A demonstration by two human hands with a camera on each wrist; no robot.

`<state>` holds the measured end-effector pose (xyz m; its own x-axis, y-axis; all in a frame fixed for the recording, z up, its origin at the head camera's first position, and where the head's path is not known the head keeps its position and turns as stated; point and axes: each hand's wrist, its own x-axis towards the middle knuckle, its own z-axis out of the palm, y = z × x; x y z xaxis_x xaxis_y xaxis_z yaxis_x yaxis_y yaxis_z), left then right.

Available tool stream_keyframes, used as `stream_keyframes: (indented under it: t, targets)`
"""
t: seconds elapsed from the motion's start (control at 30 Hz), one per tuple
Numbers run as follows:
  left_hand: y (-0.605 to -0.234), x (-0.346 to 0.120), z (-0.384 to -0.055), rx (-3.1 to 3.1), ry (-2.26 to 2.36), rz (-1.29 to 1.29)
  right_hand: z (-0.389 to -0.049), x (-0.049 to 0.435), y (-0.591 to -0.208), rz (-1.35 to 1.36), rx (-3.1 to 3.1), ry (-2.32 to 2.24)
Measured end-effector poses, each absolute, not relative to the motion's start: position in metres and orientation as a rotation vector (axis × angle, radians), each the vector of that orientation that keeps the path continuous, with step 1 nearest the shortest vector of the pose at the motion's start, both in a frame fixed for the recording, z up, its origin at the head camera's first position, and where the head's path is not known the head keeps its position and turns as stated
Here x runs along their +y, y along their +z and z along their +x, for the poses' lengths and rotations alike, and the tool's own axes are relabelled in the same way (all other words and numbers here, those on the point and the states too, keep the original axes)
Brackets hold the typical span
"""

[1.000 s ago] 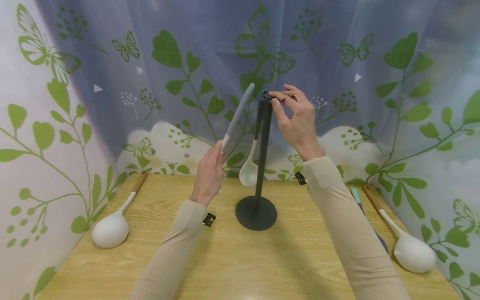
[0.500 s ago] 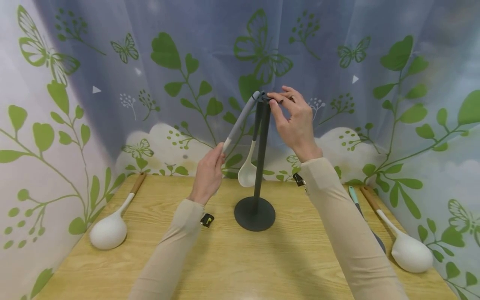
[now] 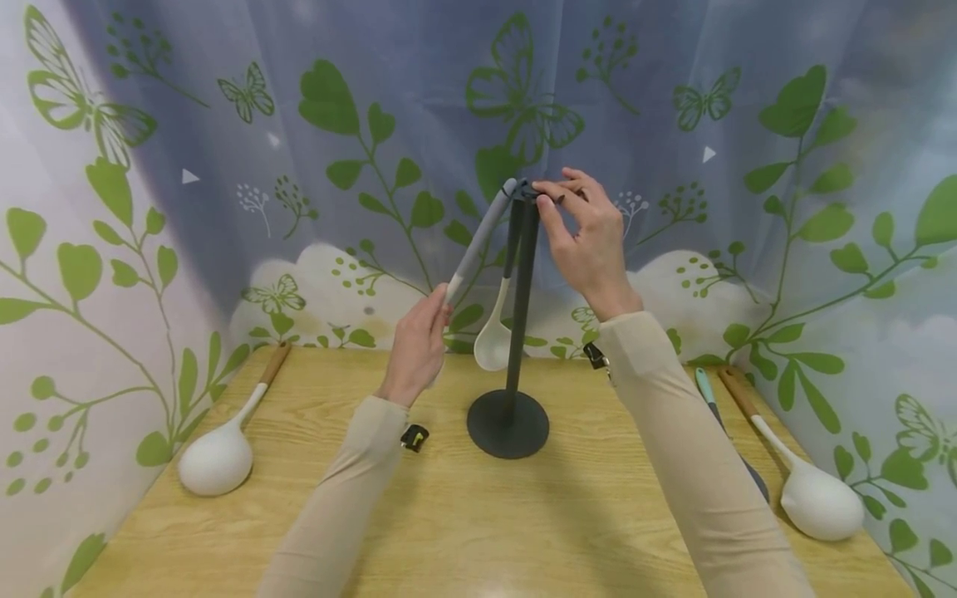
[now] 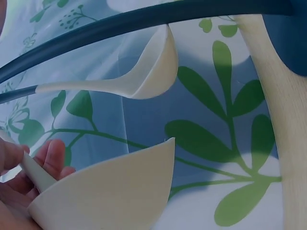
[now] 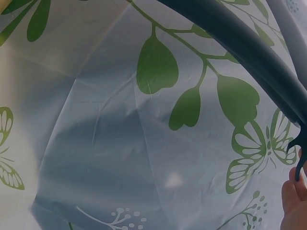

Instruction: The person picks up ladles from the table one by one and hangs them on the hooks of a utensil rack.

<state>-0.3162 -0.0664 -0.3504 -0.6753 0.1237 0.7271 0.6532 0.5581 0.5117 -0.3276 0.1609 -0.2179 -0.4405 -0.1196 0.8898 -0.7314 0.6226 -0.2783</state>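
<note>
In the head view my left hand [image 3: 414, 345] grips a ladle with a grey handle [image 3: 481, 237], which slants up to the right. Its pale, wide bowl [image 4: 105, 191] fills the lower left wrist view. The handle's tip is right at a hook on top of a dark utensil stand [image 3: 523, 291]. My right hand [image 3: 591, 237] pinches a hook on the stand's other side between thumb and fingers. A second, smaller ladle with a cream bowl [image 4: 148, 72] and dark handle hangs from the stand, behind the pole in the head view.
A white ladle with a wooden handle [image 3: 218, 458] lies at the table's left. Another white ladle [image 3: 821, 501] lies at the right, beside a utensil with a mint handle end [image 3: 704, 386], partly hidden by my right sleeve. A printed curtain [image 3: 419, 75] surrounds the table [image 3: 478, 515].
The held ladle's handle tip has shifted slightly right and down, from beside the stand to its hook. My right hand stays at the stand's top.
</note>
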Motion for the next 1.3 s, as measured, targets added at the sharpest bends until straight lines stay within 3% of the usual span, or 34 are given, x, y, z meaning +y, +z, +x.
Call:
stream_keyframes:
  t: [1.3]
  targets:
    - [-0.364, -0.054, -0.316, -2.132, -1.1, -0.697, -0.329, 0.16, -0.219, 0.684, -1.887, 0.855]
